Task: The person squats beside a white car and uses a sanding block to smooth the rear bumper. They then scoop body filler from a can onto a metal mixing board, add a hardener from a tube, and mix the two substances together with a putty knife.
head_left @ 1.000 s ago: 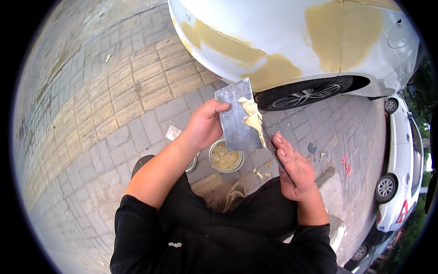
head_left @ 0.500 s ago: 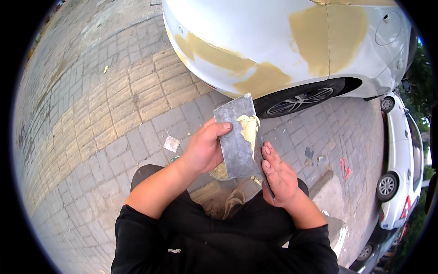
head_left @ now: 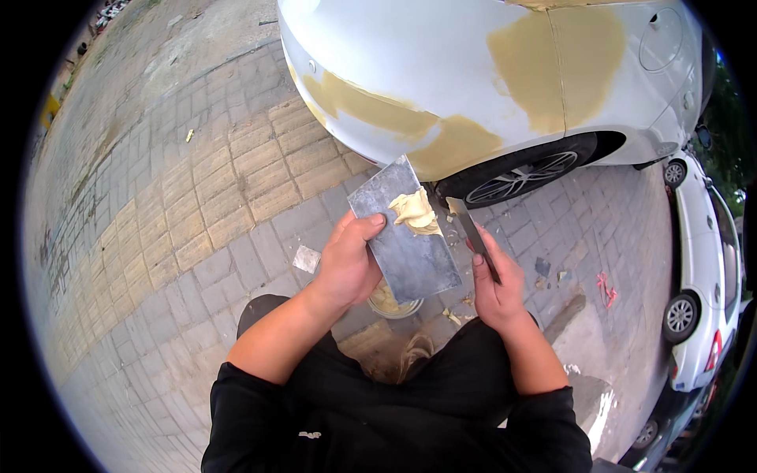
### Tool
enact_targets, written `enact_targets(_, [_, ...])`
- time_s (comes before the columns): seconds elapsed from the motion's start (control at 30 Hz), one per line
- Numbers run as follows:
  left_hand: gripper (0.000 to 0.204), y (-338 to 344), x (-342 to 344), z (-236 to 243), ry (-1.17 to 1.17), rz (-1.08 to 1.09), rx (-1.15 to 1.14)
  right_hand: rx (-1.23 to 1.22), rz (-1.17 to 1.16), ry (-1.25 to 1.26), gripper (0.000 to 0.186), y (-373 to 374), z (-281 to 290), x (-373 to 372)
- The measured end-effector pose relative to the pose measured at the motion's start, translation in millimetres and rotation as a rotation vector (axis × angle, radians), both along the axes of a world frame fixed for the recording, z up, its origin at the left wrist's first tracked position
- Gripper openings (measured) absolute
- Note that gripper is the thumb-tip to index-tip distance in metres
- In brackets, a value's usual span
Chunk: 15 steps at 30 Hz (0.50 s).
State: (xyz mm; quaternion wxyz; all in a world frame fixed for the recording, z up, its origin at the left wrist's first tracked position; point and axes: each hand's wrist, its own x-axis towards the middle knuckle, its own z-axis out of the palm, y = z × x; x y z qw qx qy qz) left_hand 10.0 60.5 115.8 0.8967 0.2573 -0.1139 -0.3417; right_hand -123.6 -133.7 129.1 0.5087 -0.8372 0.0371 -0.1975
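Observation:
My left hand [head_left: 345,258] grips a grey rectangular putty board [head_left: 410,264], its thumb on top and its other fingers hidden beneath. A lump of pale yellow body filler [head_left: 415,213] lies on the board's upper right part. Just right of the board, my right hand [head_left: 498,285] is closed round a flat putty spreader [head_left: 479,243], seen nearly edge-on, with some filler at its far tip. The spreader stands apart from the board. Partly hidden under the board, a round tub [head_left: 397,310] smeared with filler sits on the ground between my legs.
Ahead stands a white car [head_left: 378,47] with tan filler patches [head_left: 457,146] on its bumper and rear panel, above a black wheel [head_left: 524,175]. A second white car [head_left: 704,260] is parked at right. Paper scrap [head_left: 307,258] and a red scrap [head_left: 605,290] lie on the paving.
My right hand has drawn the spreader away from the board's right edge. The board has shifted left and turned, and the filler now sits as a gathered lump on it.

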Motion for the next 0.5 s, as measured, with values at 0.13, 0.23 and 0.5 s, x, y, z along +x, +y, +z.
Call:
enact_targets(0.13, [0.041, -4, 2, -6, 0.085, 0.024, 0.013, 1.098, -0.257, -0.147, 0.046, -17, -1, 8])
enact_targets(0.23, [0.04, -6, 0, -18, 0.057, -0.049, 0.088, 1.26, -0.05, -0.159, 0.038, -31, -9, 5])
enact_targets(0.5, [0.026, -8, -9, -11, -0.3, 0.162, 0.283, 1.092, -0.051, -0.112, 0.035, -17, 3, 11])
